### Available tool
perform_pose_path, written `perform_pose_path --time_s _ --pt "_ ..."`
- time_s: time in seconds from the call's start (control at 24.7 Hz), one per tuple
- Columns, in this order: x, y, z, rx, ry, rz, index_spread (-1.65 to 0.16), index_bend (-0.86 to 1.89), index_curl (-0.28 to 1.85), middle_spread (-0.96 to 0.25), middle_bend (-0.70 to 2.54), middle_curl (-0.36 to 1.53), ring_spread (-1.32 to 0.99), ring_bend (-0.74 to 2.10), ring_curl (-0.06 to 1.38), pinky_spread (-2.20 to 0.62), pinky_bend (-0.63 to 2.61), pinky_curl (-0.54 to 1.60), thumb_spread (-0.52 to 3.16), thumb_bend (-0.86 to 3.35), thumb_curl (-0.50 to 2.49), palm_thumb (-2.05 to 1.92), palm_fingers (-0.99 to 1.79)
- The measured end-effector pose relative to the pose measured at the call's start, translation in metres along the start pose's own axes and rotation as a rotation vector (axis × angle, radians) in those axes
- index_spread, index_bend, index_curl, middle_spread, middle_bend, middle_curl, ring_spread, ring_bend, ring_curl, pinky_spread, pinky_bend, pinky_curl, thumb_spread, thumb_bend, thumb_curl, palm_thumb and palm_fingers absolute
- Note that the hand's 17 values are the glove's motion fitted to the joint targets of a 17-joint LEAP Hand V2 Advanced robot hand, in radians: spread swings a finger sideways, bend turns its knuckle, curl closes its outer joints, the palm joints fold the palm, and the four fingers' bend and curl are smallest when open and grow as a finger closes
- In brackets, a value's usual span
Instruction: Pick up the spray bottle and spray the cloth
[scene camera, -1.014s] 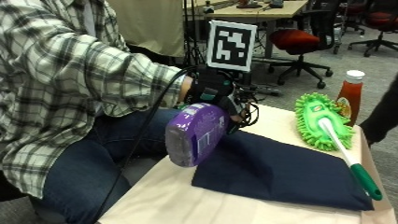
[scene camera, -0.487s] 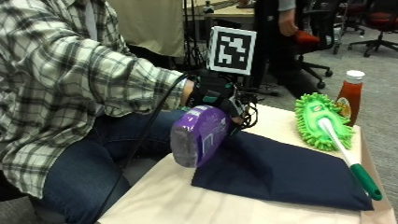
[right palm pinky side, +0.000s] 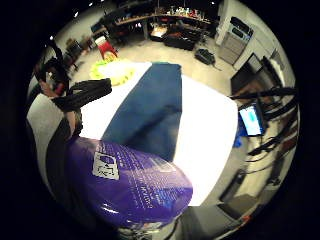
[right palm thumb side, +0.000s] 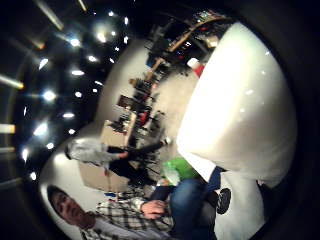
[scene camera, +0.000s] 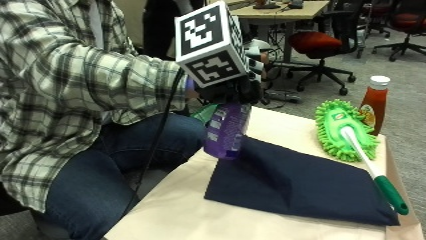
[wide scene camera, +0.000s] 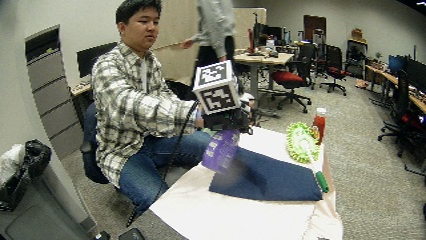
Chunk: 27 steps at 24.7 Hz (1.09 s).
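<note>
We see the gloved right hand (scene camera: 229, 90) curled around the top of the purple spray bottle (scene camera: 226, 131), holding it lifted above the near edge of the dark blue cloth (scene camera: 299, 182) on the table (scene camera: 166, 210).

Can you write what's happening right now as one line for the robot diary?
hand: right hand grips spray bottle | bottle: lifted, above near edge of cloth | cloth: flat on table | nearby: green duster, sauce bottle
</note>
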<state>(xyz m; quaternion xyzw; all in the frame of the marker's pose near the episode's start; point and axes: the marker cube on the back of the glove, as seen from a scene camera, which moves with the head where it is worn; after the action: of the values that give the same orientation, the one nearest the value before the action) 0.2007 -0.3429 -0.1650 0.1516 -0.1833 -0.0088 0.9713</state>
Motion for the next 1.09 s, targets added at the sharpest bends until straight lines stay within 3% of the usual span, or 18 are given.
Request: perform_pose_path --time_s 0.53,0.85,1.09 --pt "-0.008 -0.001 -0.021 0.210 -0.603 0.081 -0.31 0.16 0.54 -0.20 0.52 0.53 -0.23 0.58 0.48 -0.16 0.43 0.40 0.12 -0.03 0.79 1.08 1.24" --pt "-0.052 -0.022 0.005 0.180 -0.673 -0.060 -0.31 0.17 0.54 -0.19 0.52 0.53 -0.24 0.57 0.48 -0.15 0.42 0.40 0.13 -0.03 0.79 1.08 1.23" --pt "-0.060 -0.041 0.058 0.146 -0.765 -0.071 -0.31 0.16 0.54 -0.19 0.52 0.53 -0.23 0.56 0.48 -0.13 0.42 0.40 0.14 -0.03 0.79 1.09 1.20"
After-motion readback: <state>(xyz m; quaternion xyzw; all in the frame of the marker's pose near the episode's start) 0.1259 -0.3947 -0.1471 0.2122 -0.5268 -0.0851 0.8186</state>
